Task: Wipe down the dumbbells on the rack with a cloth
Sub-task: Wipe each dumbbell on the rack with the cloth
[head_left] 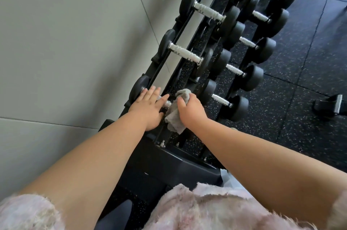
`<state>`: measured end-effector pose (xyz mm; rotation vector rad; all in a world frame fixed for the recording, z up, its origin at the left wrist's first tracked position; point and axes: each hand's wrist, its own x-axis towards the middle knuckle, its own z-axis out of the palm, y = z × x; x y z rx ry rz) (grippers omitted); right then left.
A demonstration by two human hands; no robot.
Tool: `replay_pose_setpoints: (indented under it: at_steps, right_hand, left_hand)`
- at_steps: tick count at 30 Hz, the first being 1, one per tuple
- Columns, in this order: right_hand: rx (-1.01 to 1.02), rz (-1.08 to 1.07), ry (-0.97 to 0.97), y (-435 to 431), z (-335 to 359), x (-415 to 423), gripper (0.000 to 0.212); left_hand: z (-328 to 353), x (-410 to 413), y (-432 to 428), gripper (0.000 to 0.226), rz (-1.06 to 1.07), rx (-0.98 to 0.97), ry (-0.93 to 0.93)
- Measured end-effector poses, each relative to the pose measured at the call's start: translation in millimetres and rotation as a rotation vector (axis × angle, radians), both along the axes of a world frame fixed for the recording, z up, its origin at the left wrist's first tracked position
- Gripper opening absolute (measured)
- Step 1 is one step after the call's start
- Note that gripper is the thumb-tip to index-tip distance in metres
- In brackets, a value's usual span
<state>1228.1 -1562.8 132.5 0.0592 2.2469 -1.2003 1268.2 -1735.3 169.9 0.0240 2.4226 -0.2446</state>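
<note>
A black rack holds two rows of black dumbbells with silver handles. On the nearest dumbbell of the upper row, my left hand lies flat with straight fingers over the handle. My right hand grips a crumpled grey cloth and presses it against that dumbbell's right end, which the cloth and hand hide. More dumbbells run away up the upper row, the closest one just beyond my hands. The lower row's nearest dumbbell sits right of my right hand.
A grey tiled wall stands close on the left behind the rack. Black speckled rubber floor spreads to the right, with a black object lying on it at the right edge.
</note>
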Motion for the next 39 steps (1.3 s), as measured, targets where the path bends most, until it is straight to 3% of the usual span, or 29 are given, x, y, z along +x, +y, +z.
replay_pose_setpoints:
  at_steps: [4, 6, 10, 16, 20, 25, 29, 32, 36, 39]
  right_hand:
    - [-0.025, -0.061, -0.015, -2.3, 12.6, 16.3, 0.047]
    - [-0.041, -0.053, -0.061, -1.6, 13.9, 42.3, 0.056]
    - [0.029, -0.008, -0.146, -6.8, -0.8, 73.1, 0.057]
    - [0.089, -0.117, -0.099, -12.0, -8.8, 21.5, 0.095]
    - [-0.017, -0.121, -0.149, -13.0, -8.0, 13.7, 0.083]
    - [0.055, 0.036, -0.139, -11.5, -23.1, 62.9, 0.079]
    - [0.012, 0.066, -0.125, -10.4, -34.2, 65.7, 0.053]
    - [-0.022, 0.066, -0.08, -7.1, -34.9, 46.7, 0.046]
    - [-0.087, -0.027, -0.01, -0.9, -18.6, 38.4, 0.054]
    - [-0.084, -0.092, -0.016, -5.9, -20.3, 40.5, 0.077]
  left_hand:
    - [6.1, -7.7, -8.6, 0.083, -0.132, -0.146, -0.061]
    - [4.7, -6.8, -9.4, 0.089, -0.161, -0.201, -0.093]
    - [-7.3, -3.3, -11.3, 0.103, -0.129, -0.18, -0.08]
    - [-7.8, -12.2, -12.4, 0.109, -0.121, -0.153, -0.091]
    - [-10.0, -13.2, -8.9, 0.11, -0.092, -0.167, -0.103]
    - [-10.8, -14.8, -6.6, 0.112, -0.08, -0.178, -0.111]
    - [-9.6, -13.4, -7.8, 0.113, -0.081, -0.167, -0.123]
    - [-9.8, -15.9, -8.3, 0.113, -0.092, -0.171, -0.12]
    - [-10.7, -19.2, -8.6, 0.108, -0.082, -0.169, -0.11]
    - [-12.0, -18.6, -8.3, 0.108, -0.074, -0.164, -0.114]
